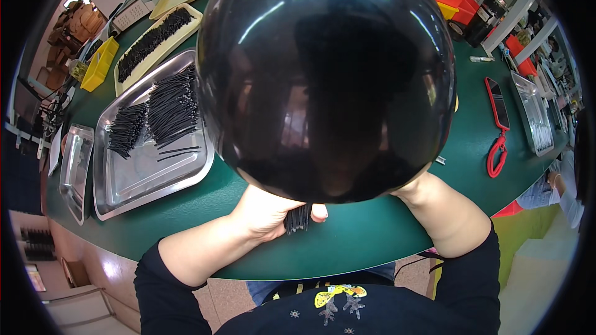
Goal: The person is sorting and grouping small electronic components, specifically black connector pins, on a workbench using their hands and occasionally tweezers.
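Note:
A large glossy black dome (329, 93) fills the middle of the view and covers most of what lies under it. Below its lower edge, my left hand (264, 209) is closed around a bundle of short, thin black wires (297, 218), whose ends point down toward me. One fingertip shows to the right of the bundle. My right hand (415, 187) reaches under the dome from the right; only its wrist and heel are visible, so its fingers are hidden. To the left, a metal tray (149, 189) holds piles of similar black wires (174, 102).
On the green table (366, 236), a narrow metal tray (77, 167) stands far left. Behind are a cream tray (186, 32) of black wires and a yellow bin (100, 65). A red-cased phone (497, 104) and metal tray (532, 115) lie right. Other people sit at the edges.

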Demonstrator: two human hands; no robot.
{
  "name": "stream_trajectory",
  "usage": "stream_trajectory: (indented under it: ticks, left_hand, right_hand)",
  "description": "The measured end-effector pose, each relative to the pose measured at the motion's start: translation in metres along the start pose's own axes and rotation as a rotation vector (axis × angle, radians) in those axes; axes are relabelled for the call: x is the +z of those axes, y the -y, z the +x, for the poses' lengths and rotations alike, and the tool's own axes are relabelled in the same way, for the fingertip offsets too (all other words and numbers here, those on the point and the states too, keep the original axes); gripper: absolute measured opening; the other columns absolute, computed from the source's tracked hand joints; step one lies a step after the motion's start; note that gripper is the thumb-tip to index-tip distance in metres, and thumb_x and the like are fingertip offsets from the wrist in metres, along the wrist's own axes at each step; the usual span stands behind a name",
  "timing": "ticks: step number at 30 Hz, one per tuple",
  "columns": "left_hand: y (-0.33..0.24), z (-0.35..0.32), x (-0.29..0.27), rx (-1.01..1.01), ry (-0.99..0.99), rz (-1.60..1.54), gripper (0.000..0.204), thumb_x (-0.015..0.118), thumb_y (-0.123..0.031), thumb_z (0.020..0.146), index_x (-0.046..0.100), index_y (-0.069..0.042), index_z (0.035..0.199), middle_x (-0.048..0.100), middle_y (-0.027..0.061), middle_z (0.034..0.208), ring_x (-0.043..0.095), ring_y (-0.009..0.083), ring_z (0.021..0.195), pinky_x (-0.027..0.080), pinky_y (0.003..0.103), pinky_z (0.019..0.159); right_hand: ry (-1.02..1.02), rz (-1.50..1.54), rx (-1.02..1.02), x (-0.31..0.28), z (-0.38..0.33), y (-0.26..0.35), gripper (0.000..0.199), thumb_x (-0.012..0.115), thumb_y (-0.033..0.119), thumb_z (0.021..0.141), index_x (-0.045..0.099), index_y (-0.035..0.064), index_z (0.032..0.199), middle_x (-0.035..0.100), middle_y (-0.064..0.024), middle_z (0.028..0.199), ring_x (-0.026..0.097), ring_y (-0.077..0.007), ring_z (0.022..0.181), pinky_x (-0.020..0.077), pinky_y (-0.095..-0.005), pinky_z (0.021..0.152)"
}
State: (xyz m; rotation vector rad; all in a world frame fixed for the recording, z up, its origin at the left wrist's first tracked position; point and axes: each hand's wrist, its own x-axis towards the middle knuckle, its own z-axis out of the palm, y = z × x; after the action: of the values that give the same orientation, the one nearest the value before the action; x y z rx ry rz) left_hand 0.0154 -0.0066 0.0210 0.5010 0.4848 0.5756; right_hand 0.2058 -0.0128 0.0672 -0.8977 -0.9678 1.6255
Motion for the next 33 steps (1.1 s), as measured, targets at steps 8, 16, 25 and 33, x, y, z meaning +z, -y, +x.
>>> stream_trajectory:
  ticks: [8,16,25,33]
  left_hand:
    - [-0.002,0.002,-0.001,0.027,0.09,-0.118,0.021,0.058,0.001,0.075,0.051,0.003,0.095,0.057,0.0126,0.072,0.059,0.0187,0.062,0.052,0.029,0.056]
    - [-0.001,0.002,0.001,-0.02,0.142,-0.185,0.024,0.058,0.0,0.075,0.051,0.004,0.098,0.058,0.0137,0.079,0.06,0.0198,0.064,0.052,0.03,0.058]
    - [-0.004,0.0,0.007,0.057,0.031,0.067,0.014,0.054,-0.002,0.077,0.054,0.004,0.09,0.06,0.013,0.075,0.06,0.0189,0.065,0.051,0.029,0.06]
    - [-0.007,0.002,0.02,0.088,-0.08,0.305,0.007,0.052,-0.005,0.08,0.054,0.001,0.078,0.061,0.0106,0.071,0.06,0.0181,0.06,0.049,0.029,0.055]
  right_hand:
    - [0.103,-0.186,-0.156,-0.009,-0.001,-0.01,0.021,0.043,0.007,0.082,0.058,-0.0059,0.076,0.054,-0.0043,0.06,0.043,-0.0059,0.049,0.038,-0.0192,0.05]
    - [0.208,-0.272,-0.163,0.003,-0.001,-0.008,0.015,0.054,0.01,0.08,0.059,-0.0052,0.082,0.059,-0.0068,0.067,0.053,-0.0075,0.058,0.0422,-0.0198,0.055]
    - [0.118,-0.01,-0.059,-0.015,0.001,-0.013,0.028,0.038,0.015,0.086,0.052,-0.0016,0.068,0.05,-0.0026,0.055,0.041,-0.0049,0.046,0.0341,-0.0187,0.045]
    - [0.008,-0.155,-0.264,-0.002,-0.006,-0.013,0.011,0.041,-0.002,0.08,0.048,-0.0003,0.072,0.049,-0.0013,0.058,0.043,-0.0041,0.053,0.0365,-0.0192,0.05]
